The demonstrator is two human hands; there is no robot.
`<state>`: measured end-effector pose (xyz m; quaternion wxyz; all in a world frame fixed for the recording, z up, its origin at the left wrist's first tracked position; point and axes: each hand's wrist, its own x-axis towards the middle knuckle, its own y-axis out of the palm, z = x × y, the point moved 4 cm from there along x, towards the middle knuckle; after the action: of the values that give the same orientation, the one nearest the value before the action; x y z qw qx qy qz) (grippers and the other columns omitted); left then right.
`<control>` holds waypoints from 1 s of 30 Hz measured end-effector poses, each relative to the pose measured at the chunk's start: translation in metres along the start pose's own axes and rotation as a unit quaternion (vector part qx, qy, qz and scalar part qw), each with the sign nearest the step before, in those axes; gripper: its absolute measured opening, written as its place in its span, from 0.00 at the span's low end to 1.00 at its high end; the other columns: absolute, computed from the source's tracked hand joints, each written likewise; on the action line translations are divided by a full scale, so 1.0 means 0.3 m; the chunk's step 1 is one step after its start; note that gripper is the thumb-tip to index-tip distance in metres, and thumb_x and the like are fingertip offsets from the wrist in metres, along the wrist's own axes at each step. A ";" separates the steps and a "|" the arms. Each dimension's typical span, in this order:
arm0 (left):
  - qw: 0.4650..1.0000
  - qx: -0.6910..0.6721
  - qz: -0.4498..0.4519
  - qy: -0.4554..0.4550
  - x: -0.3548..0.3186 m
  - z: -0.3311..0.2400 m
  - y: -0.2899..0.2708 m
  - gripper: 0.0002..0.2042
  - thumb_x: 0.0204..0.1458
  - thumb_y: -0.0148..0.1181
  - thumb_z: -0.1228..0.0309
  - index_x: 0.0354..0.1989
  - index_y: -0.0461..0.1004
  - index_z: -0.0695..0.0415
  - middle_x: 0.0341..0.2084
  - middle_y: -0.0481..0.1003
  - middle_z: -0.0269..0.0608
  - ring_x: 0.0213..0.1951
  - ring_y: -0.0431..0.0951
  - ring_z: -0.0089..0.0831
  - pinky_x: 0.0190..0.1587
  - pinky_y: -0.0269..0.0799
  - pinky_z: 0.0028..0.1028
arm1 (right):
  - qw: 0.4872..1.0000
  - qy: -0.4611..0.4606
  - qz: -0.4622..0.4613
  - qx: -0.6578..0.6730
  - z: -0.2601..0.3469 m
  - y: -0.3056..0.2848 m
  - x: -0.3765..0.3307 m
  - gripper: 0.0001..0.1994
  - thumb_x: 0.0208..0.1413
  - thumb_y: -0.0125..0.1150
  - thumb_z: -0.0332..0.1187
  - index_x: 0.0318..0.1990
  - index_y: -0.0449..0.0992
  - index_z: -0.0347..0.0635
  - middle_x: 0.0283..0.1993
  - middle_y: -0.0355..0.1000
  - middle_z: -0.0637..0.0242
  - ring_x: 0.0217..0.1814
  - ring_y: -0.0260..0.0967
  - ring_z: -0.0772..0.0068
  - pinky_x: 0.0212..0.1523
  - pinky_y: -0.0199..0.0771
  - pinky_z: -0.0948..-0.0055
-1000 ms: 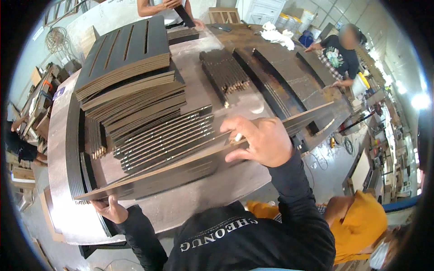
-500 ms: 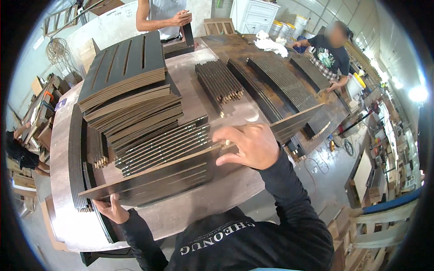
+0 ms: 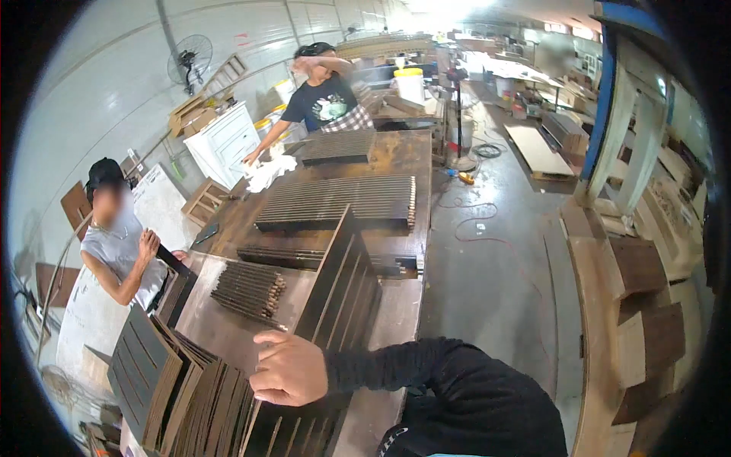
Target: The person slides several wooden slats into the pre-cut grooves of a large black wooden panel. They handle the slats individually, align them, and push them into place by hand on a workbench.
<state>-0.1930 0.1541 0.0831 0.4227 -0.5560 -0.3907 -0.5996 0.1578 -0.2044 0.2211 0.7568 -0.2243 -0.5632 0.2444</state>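
My right hand (image 3: 289, 369) is over a long dark panel (image 3: 344, 293) with parallel grooves, which stands on edge across the table. Its fingers are curled in, and whatever they may hold is hidden. Close by on the left leans a stack of dark slotted boards (image 3: 145, 381) with brown edges. Beyond the hand lies a bundle of dark slats (image 3: 242, 293) with light wooden pegs at their ends. My left hand is outside the picture.
A longer row of dark slats (image 3: 335, 202) covers part of the brown worktable (image 3: 403, 152). One person (image 3: 122, 251) stands at the left holding a dark piece; another person (image 3: 324, 99) reaches toward a white cloth (image 3: 270, 171). A cable (image 3: 487, 221) lies on the floor at right.
The view has swung to the right, and my left hand has dropped out of it. My right hand's fingers have curled in from a wider spread. The far co-worker has raised an arm.
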 end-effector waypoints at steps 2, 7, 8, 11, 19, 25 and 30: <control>0.931 0.298 -0.030 -0.207 0.117 -0.197 0.091 0.16 0.59 0.36 0.64 0.44 0.65 0.66 0.38 0.68 0.44 0.38 0.70 0.38 0.44 0.66 0.34 | 0.991 0.012 -0.135 -0.010 0.035 -0.054 -0.031 0.01 0.50 0.53 0.34 0.29 0.70 0.53 0.24 0.65 0.74 0.42 0.65 0.69 0.58 0.44 0.53; 0.966 -0.015 0.120 -0.231 0.309 -0.248 0.469 0.22 0.56 0.37 0.57 0.47 0.62 0.66 0.38 0.69 0.48 0.37 0.70 0.40 0.43 0.66 0.37 | 0.982 0.075 -0.173 -0.002 0.028 -0.010 -0.104 0.04 0.48 0.55 0.37 0.31 0.70 0.54 0.27 0.64 0.75 0.49 0.61 0.70 0.62 0.31 0.49; 0.954 -0.035 0.138 -0.263 0.304 -0.247 0.497 0.23 0.55 0.37 0.55 0.46 0.63 0.65 0.37 0.69 0.48 0.36 0.70 0.40 0.42 0.66 0.38 | 0.981 0.075 -0.178 0.028 0.014 0.038 -0.122 0.05 0.48 0.56 0.39 0.32 0.70 0.54 0.28 0.64 0.75 0.49 0.61 0.70 0.62 0.31 0.49; 0.918 -0.078 0.159 -0.355 0.282 -0.222 0.495 0.27 0.52 0.38 0.49 0.43 0.64 0.64 0.36 0.69 0.51 0.35 0.71 0.41 0.38 0.66 0.40 | 0.970 0.072 -0.233 -0.009 -0.017 0.216 -0.154 0.08 0.42 0.59 0.44 0.28 0.72 0.55 0.25 0.65 0.75 0.44 0.64 0.69 0.56 0.42 0.52; 0.623 -0.615 0.159 -0.457 0.200 -0.267 0.400 0.36 0.47 0.39 0.36 0.47 0.65 0.60 0.38 0.71 0.54 0.37 0.72 0.42 0.37 0.70 0.39 | 0.965 0.075 -0.188 -0.166 0.067 -0.024 -0.252 0.05 0.44 0.51 0.39 0.23 0.67 0.51 0.24 0.65 0.70 0.41 0.61 0.64 0.54 0.45 0.54; 0.634 -0.306 0.142 -0.696 -0.029 -0.128 0.289 0.29 0.49 0.49 0.46 0.45 0.65 0.63 0.37 0.73 0.47 0.38 0.72 0.40 0.44 0.65 0.39 | 0.981 -0.034 -0.129 -0.144 0.111 -0.099 -0.282 0.10 0.53 0.43 0.47 0.29 0.67 0.56 0.18 0.56 0.75 0.47 0.58 0.69 0.61 0.39 0.57; 0.664 0.097 0.531 -0.517 -0.240 -0.046 0.462 0.18 0.35 0.68 0.63 0.36 0.73 0.57 0.33 0.74 0.43 0.37 0.75 0.37 0.41 0.70 0.33 | 0.987 -0.038 -0.043 -0.152 0.081 -0.123 -0.277 0.16 0.45 0.49 0.64 0.31 0.68 0.69 0.27 0.60 0.86 0.52 0.56 0.77 0.66 0.32 0.54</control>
<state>-0.0653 0.0997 0.0101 0.4511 -0.8457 -0.2414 0.1515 0.1183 -0.2833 0.1886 0.7019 -0.3024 -0.6314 0.1316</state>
